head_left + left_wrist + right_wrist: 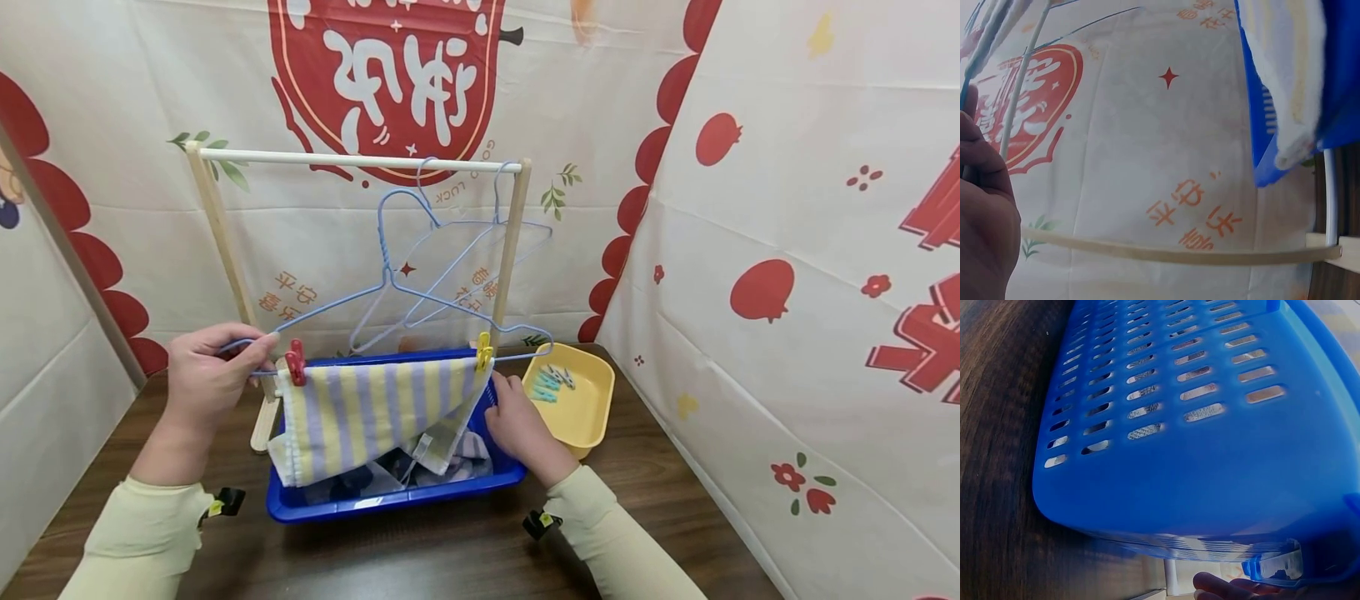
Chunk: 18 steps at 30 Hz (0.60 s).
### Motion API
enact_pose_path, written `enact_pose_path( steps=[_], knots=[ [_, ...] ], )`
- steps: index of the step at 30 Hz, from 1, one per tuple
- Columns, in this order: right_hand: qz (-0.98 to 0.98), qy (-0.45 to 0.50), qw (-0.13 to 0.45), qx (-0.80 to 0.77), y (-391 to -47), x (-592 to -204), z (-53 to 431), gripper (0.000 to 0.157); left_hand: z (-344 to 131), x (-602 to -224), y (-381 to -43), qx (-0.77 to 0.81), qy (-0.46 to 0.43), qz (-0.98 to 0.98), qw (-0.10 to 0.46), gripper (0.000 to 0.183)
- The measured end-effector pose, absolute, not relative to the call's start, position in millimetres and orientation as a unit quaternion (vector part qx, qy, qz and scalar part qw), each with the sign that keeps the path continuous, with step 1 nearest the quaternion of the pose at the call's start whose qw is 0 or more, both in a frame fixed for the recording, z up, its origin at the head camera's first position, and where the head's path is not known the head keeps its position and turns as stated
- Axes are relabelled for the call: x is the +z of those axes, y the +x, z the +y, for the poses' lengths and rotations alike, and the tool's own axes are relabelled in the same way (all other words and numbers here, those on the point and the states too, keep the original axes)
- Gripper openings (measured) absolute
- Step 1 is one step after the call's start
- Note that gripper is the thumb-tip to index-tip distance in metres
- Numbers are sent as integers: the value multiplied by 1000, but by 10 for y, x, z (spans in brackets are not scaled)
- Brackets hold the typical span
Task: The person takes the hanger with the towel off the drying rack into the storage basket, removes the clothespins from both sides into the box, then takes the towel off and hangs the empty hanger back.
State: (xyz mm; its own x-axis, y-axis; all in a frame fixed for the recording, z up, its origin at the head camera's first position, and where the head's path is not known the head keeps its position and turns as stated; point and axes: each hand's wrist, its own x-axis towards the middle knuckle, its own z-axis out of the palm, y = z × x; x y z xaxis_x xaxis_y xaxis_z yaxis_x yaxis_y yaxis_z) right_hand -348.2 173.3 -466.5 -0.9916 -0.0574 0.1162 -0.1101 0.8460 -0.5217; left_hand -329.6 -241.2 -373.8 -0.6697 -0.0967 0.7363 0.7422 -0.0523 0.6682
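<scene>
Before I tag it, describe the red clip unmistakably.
Find the blue basket. Over it, a striped cloth hangs from a blue hanger. The red clip sits at the cloth's end by the left hand; the other end has a yellow clip.

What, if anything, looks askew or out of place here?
The striped cloth hangs askew on the blue hanger: its front lower edge slopes upward toward the side of the yellow clothespin, so it does not hang level. No spill or damage is visible.
</scene>
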Motion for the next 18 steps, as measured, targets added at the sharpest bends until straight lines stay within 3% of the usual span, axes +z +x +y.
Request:
enact_pose_path(
  steps=[18],
  knots=[
    [-955, 63, 71, 281, -3458, -4661, 1756, 48, -2207, -3769, -3375, -690, -257, -606, 302, 7]
  ],
)
